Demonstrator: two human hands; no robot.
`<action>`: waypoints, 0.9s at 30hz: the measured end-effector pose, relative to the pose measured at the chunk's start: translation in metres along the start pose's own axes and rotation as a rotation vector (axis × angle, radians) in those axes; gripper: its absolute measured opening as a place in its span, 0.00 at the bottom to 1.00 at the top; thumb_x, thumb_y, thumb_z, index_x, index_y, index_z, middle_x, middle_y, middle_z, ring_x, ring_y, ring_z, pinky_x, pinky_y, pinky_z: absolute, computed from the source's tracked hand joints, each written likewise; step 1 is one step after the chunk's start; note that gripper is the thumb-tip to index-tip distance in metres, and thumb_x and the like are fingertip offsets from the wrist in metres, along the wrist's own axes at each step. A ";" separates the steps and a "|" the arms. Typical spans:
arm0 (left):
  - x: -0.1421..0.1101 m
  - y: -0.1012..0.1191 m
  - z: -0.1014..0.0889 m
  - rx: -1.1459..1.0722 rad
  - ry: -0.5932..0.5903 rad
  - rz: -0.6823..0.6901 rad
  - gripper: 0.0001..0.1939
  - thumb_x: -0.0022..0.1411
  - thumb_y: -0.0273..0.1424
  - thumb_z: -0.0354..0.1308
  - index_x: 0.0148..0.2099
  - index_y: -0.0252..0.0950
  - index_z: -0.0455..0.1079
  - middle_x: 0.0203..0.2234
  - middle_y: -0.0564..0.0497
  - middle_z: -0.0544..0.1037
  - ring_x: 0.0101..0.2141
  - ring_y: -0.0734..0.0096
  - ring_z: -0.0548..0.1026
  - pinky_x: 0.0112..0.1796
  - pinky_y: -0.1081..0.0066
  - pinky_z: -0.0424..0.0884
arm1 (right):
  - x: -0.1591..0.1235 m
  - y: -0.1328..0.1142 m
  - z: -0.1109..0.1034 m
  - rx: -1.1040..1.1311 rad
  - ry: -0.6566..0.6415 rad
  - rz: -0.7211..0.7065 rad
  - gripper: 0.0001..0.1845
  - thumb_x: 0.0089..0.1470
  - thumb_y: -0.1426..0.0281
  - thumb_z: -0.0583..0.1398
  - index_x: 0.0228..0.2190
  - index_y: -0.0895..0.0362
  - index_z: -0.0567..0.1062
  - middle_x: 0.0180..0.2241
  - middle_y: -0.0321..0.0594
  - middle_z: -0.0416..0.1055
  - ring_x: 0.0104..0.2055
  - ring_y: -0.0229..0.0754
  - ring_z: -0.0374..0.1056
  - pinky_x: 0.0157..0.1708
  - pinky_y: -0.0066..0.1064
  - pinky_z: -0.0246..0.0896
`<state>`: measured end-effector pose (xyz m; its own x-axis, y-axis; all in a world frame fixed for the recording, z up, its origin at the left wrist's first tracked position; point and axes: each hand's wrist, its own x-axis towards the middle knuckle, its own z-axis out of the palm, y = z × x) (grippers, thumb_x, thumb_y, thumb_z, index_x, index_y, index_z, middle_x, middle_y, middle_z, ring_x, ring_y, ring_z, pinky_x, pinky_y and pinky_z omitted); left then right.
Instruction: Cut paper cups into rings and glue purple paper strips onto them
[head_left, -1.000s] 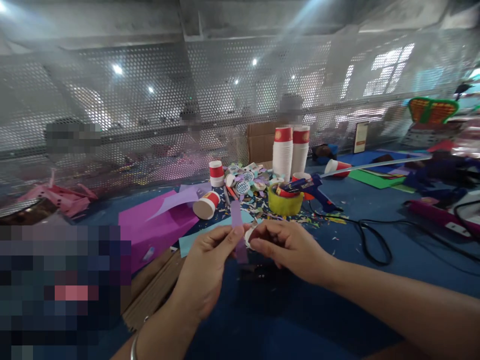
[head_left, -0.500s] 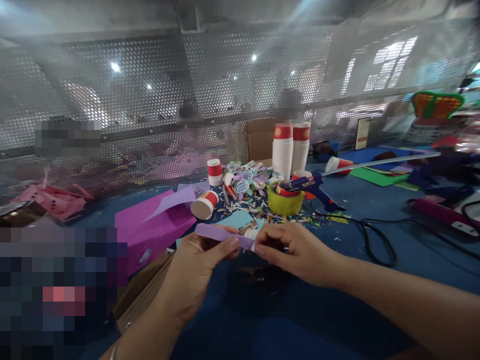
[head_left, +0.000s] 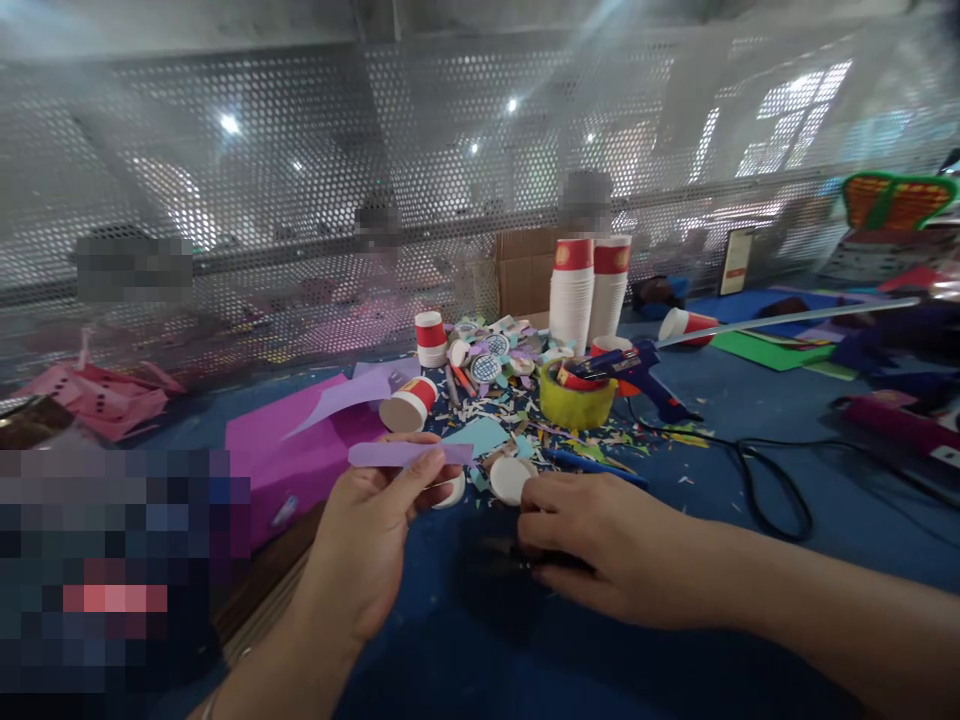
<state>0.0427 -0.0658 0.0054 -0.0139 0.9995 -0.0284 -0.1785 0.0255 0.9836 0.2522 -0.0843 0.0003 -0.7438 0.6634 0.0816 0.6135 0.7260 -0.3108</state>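
Note:
A light purple paper strip (head_left: 375,456) is pinched between the thumb and fingers of my left hand (head_left: 371,535), held level above the table. My right hand (head_left: 604,540) is low over the blue tabletop, its fingers curled around the handles of dark scissors (head_left: 516,553); the handles are mostly hidden beneath the hand. Just beyond its fingertips lies a round white piece (head_left: 511,480). Another white disc (head_left: 450,490) shows partly behind my left fingers. A blue pen-like stick (head_left: 596,466) rests past my right hand.
A glue gun (head_left: 637,375) leans on a yellow tape roll (head_left: 576,405), its cord (head_left: 750,490) trailing right. Stacked paper cups (head_left: 571,300) stand behind a pile of decorated discs (head_left: 487,368) and paper scraps. Magenta paper (head_left: 262,450) and a tipped cup (head_left: 407,405) lie left.
My right hand has left the strip and moved down onto the scissors. My left hand has shifted left with the strip, uncovering the white discs.

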 end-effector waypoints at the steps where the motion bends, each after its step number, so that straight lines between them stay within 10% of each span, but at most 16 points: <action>1: 0.000 0.000 0.000 -0.010 0.012 0.003 0.14 0.50 0.35 0.70 0.38 0.34 0.76 0.31 0.49 0.81 0.34 0.65 0.78 0.37 0.67 0.73 | 0.000 -0.001 0.000 -0.003 0.000 0.001 0.05 0.57 0.72 0.58 0.34 0.58 0.75 0.36 0.43 0.70 0.35 0.42 0.66 0.34 0.32 0.60; 17: 0.000 0.000 0.000 -0.145 0.124 0.011 0.17 0.45 0.30 0.72 0.39 0.34 0.76 0.31 0.49 0.82 0.36 0.63 0.79 0.36 0.69 0.73 | 0.005 0.008 0.005 0.539 0.190 0.240 0.07 0.52 0.79 0.53 0.27 0.55 0.62 0.24 0.30 0.58 0.25 0.35 0.53 0.24 0.27 0.48; 27: -0.006 0.002 0.004 -0.143 0.065 -0.030 0.15 0.48 0.32 0.71 0.39 0.34 0.74 0.31 0.51 0.81 0.37 0.65 0.79 0.36 0.70 0.71 | 0.004 0.010 0.014 0.724 0.371 0.298 0.18 0.62 0.53 0.54 0.41 0.55 0.69 0.22 0.29 0.56 0.23 0.35 0.51 0.22 0.28 0.45</action>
<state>0.0464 -0.0719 0.0084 -0.0688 0.9949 -0.0734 -0.3180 0.0479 0.9469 0.2516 -0.0773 -0.0152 -0.3667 0.9156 0.1649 0.3555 0.3017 -0.8846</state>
